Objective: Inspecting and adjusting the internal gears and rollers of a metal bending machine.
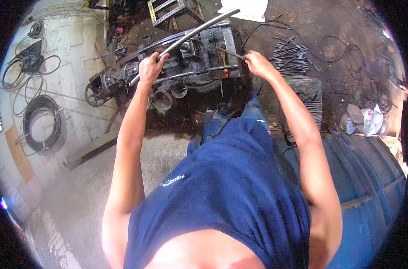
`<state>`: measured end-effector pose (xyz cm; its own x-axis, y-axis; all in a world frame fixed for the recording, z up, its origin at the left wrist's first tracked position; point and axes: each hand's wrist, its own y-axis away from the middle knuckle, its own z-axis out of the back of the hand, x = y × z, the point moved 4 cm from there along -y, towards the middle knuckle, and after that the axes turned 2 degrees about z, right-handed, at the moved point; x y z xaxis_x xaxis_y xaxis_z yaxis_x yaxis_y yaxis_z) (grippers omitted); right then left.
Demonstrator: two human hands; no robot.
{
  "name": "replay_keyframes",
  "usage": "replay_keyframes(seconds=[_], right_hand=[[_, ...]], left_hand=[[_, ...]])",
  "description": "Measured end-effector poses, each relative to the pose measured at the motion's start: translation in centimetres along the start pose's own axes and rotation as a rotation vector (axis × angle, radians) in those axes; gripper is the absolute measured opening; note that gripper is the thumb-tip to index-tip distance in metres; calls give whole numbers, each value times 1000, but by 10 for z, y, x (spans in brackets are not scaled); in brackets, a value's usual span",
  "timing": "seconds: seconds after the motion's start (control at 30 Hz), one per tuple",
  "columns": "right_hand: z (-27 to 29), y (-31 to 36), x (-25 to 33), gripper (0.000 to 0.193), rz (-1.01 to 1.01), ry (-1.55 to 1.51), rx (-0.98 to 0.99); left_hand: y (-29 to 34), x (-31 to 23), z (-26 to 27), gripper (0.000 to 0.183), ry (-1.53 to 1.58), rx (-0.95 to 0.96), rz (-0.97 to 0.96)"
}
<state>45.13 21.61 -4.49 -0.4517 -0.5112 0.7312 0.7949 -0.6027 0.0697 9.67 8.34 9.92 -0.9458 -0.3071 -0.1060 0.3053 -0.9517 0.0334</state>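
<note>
My left hand [151, 68] is closed around a long grey metal pipe [199, 30], which slants up to the right above a greasy machine [181, 56]. The fingers of my right hand [258, 63] are closed on a thin metal rod [232, 53] that points left over the machine's right end. A handwheel [94, 91] sits at the machine's left end. Near the rod's tip lies a brush-like tool [224, 65] with a yellow and red handle. Two round, cup-like metal parts [162, 99] show at the machine's near side.
Loose metal rods [290, 54] lie piled on the dark floor to the right. Nearer is a second stack of rods [315, 110], beside a blue ribbed surface [370, 179]. Black coiled cable [29, 130] rests on the left floor. A perforated metal stand [166, 12] is at the back.
</note>
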Motion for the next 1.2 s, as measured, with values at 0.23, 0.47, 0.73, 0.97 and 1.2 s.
replay_keyframes(seconds=[0.23, 0.47, 0.73, 0.97, 1.2], right_hand=[[-20, -48, -9, 15, 97, -58, 37], [-24, -59, -19, 16, 141, 3, 80], [-31, -78, -24, 18, 128, 135, 158], [-46, -113, -3, 21, 151, 161, 183], [-66, -147, 8, 29, 123, 38, 88]], left_hand=[[-5, -1, -9, 52, -58, 56, 45], [-7, -23, -12, 54, -37, 28, 65], [-9, -37, -12, 57, 28, 31, 100], [-8, -38, -10, 57, 70, 48, 135], [7, -29, 9, 55, 261, 126, 139]])
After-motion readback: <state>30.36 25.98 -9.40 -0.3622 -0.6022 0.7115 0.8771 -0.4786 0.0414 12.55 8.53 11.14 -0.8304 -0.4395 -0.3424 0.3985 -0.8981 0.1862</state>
